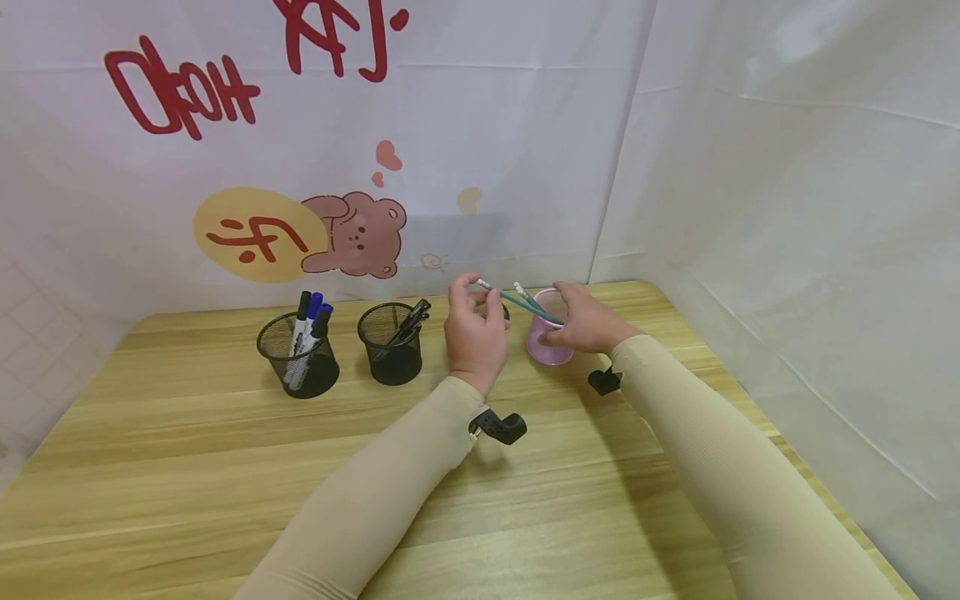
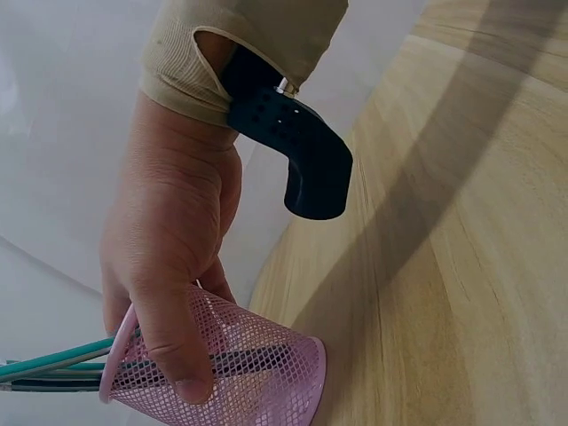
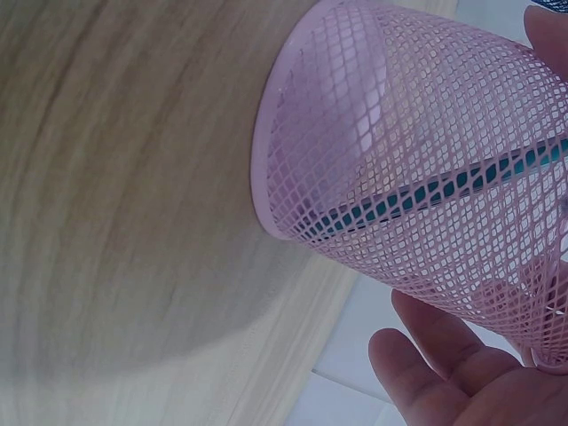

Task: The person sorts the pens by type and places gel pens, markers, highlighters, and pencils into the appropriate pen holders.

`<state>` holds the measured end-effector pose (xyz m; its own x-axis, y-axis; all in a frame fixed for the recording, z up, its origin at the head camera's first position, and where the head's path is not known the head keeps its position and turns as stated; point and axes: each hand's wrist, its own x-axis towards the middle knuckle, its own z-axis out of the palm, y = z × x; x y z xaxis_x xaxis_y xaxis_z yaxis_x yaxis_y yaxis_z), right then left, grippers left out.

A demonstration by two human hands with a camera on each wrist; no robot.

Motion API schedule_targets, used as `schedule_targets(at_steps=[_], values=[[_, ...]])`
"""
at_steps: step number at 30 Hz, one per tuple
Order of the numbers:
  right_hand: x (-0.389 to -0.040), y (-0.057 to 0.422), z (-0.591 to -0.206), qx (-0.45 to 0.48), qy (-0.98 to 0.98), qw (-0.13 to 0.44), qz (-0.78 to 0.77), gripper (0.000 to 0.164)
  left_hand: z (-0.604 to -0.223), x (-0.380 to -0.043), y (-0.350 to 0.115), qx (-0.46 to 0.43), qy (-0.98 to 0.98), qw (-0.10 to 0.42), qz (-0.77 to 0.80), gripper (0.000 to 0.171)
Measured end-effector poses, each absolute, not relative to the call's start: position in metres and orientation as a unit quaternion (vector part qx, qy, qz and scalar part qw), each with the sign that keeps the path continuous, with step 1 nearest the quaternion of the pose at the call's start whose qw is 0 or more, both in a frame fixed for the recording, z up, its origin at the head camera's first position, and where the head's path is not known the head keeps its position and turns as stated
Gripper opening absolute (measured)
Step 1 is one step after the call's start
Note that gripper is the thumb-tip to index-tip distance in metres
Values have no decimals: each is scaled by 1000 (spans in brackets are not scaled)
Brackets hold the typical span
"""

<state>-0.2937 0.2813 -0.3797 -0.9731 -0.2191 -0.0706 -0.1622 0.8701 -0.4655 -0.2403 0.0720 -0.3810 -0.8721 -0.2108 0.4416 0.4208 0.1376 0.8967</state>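
My right hand [image 1: 588, 321] grips a pink mesh pen cup [image 1: 550, 354] near its rim, thumb on the near side. In the left wrist view, the thumb of this hand [image 2: 164, 257] lies along the wall of the cup [image 2: 306, 390], which stands on the table. Green pencils [image 1: 536, 310] with white ends lean out of the cup to the left. Beside it, my left hand [image 1: 476, 337] has thumb and fingers apart in a loose curve around one pencil's white end. From the right wrist, one pencil [image 3: 426, 191] shows through the mesh.
A black mesh cup [image 1: 395, 367] with black pens stands left of my left hand. Farther left, another black mesh cup [image 1: 311, 379] holds several markers [image 1: 309, 321]. Part of a third black mesh cup [image 1: 504, 312] shows behind my left hand. A white sheet [image 1: 525, 167] hangs behind the table.
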Motion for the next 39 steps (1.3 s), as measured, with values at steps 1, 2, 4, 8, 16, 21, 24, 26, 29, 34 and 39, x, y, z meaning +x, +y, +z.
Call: schedule_targets(at_steps=[1, 2, 4, 8, 16, 21, 24, 26, 29, 34, 39], values=[[-294, 281, -380, -99, 965, 61, -234, 106, -381, -240, 72, -74, -716, 242, -651, 31], [-294, 281, -380, -99, 965, 60, -234, 106, -381, -240, 72, -74, -717, 242, -650, 30], [-294, 281, -380, -99, 966, 59, -233, 107, -382, -240, 72, -74, -720, 242, -646, 29], [-295, 281, -382, -99, 966, 57, -233, 108, -383, -241, 73, -74, -729, 243, -635, 26], [-295, 281, -382, -98, 965, 57, -235, 109, -384, -243, 74, -78, -745, 255, -612, 23], [-294, 281, -382, -97, 965, 58, -237, 109, -384, -243, 75, -84, -753, 260, -599, 23], [-294, 282, -382, -97, 965, 56, -236, 109, -384, -242, 76, -86, -757, 255, -595, 22], [-294, 282, -382, -98, 965, 56, -235, 110, -384, -242, 77, -87, -760, 254, -591, 22], [-294, 282, -382, -99, 965, 55, -235, 109, -383, -243, 78, -87, -770, 251, -580, 22], [-294, 282, -382, -100, 965, 55, -236, 109, -384, -245, 79, -81, -786, 252, -559, 21], [-295, 282, -382, -99, 965, 54, -238, 108, -383, -246, 81, -75, -793, 253, -549, 20]])
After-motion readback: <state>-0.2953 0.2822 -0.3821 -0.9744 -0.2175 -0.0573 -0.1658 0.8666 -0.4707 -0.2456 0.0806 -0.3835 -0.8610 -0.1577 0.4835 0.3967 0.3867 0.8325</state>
